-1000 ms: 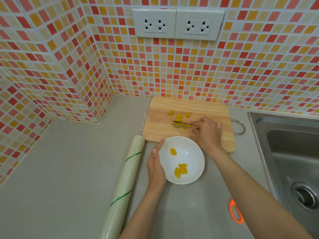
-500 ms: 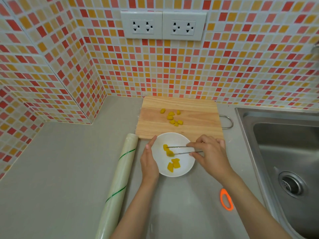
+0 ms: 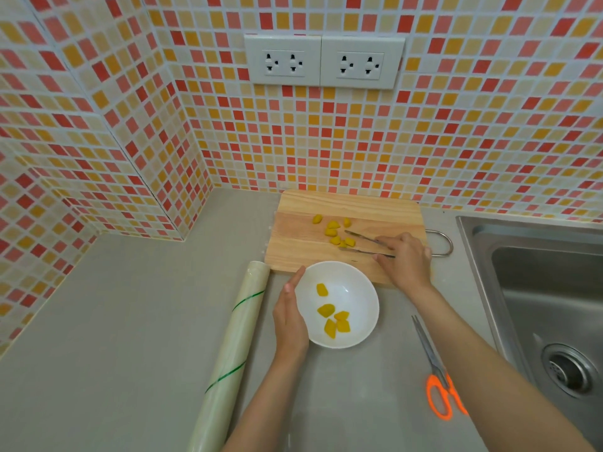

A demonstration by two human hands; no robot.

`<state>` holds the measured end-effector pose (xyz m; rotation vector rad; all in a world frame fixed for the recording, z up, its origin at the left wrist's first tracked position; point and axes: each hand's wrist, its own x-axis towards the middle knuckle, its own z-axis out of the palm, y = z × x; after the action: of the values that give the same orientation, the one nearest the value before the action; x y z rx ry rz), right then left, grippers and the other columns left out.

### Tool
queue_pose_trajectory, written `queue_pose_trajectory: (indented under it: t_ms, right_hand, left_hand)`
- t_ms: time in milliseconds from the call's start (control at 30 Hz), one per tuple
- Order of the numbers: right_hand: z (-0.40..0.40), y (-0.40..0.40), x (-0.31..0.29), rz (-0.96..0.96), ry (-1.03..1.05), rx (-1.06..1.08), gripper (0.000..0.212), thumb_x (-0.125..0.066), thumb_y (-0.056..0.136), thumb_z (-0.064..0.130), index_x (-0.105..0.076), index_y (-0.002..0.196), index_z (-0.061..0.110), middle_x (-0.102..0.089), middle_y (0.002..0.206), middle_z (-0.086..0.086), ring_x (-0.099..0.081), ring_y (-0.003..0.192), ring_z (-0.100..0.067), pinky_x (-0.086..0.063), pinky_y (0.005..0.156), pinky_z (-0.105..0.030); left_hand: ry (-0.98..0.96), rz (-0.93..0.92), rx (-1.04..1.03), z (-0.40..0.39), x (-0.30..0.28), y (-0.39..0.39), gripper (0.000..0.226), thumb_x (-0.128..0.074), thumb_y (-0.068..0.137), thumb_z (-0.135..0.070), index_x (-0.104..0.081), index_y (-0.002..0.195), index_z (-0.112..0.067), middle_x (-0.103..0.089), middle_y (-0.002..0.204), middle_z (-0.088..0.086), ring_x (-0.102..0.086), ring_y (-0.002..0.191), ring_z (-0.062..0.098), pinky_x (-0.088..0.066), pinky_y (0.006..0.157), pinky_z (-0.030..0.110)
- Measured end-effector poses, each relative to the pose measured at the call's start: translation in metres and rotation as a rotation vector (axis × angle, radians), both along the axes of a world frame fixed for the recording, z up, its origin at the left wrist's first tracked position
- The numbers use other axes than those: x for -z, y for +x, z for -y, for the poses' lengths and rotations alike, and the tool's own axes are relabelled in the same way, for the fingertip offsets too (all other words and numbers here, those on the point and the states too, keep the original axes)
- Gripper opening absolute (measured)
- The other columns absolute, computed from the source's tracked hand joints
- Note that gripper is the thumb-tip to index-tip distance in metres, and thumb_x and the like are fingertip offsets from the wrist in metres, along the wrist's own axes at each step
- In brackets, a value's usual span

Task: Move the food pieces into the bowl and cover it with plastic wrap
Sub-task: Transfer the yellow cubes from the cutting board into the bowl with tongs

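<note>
A white bowl [image 3: 359, 334] sits on the grey counter in front of a wooden cutting board [image 3: 300, 249]. Several yellow food pieces [image 3: 332, 316] lie inside the bowl. More yellow pieces [image 3: 332, 230] remain in a loose cluster on the board. My left hand [image 3: 288, 316] rests against the bowl's left rim. My right hand [image 3: 406, 261] holds metal tongs [image 3: 362, 244] over the board, their tips apart on either side of a piece at the cluster's right. A roll of plastic wrap [image 3: 236, 347] lies to the left of the bowl.
Orange-handled scissors [image 3: 435, 376] lie on the counter right of the bowl, partly under my right forearm. A steel sink [image 3: 548, 305] fills the right side. Tiled walls with two sockets [image 3: 323, 62] close the back and left.
My right hand dropped a piece into the bowl, then carried the tongs back up to the pieces on the board. My left hand stayed on the bowl's rim.
</note>
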<state>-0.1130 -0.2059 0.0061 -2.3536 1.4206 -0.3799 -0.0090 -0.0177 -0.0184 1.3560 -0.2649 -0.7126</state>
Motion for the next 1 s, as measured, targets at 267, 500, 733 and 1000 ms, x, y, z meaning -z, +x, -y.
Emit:
queue_pose_trajectory:
  t_ms: [267, 500, 733, 1000]
  right_hand:
    - [0.006, 0.003, 0.012, 0.109, 0.038, 0.012, 0.023, -0.064, 0.084, 0.025, -0.071, 0.106, 0.023, -0.063, 0.098, -0.008, -0.055, 0.101, -0.027, -0.023, 0.082, -0.034]
    - [-0.014, -0.018, -0.008, 0.284, 0.004, 0.019, 0.022, -0.069, 0.081, 0.020, -0.073, 0.102, 0.016, -0.067, 0.095, -0.007, -0.061, 0.095, -0.025, -0.031, 0.087, -0.037]
    - [-0.062, -0.036, -0.035, 0.334, -0.021, -0.196, 0.020, -0.074, 0.077, 0.015, -0.075, 0.096, 0.018, -0.064, 0.084, -0.003, -0.063, 0.084, -0.024, -0.039, 0.087, -0.047]
    - [-0.078, -0.037, -0.036, -0.009, -0.088, -0.317, 0.032, -0.067, 0.081, 0.029, -0.067, 0.113, 0.032, -0.058, 0.097, 0.005, -0.053, 0.096, -0.018, -0.016, 0.077, -0.027]
  left_hand:
    - [-0.013, 0.005, 0.000, 0.000, 0.001, 0.000, 0.044, -0.024, 0.101, -0.030, -0.058, 0.125, -0.019, -0.063, 0.118, -0.011, -0.061, 0.098, -0.010, -0.046, 0.073, 0.006]
    - [-0.008, 0.027, 0.012, -0.001, 0.000, -0.001, 0.043, -0.024, 0.101, -0.031, -0.058, 0.125, -0.022, -0.062, 0.116, -0.016, -0.060, 0.096, -0.013, -0.046, 0.073, 0.004]
    - [-0.005, 0.036, 0.021, -0.001, -0.001, 0.000, 0.043, -0.023, 0.102, -0.031, -0.058, 0.126, -0.023, -0.063, 0.117, -0.012, -0.060, 0.097, -0.012, -0.046, 0.074, 0.005]
    - [-0.010, 0.036, 0.023, -0.002, -0.003, 0.000, 0.041, -0.023, 0.102, -0.030, -0.057, 0.124, -0.024, -0.062, 0.114, -0.016, -0.061, 0.095, -0.012, -0.046, 0.074, 0.005]
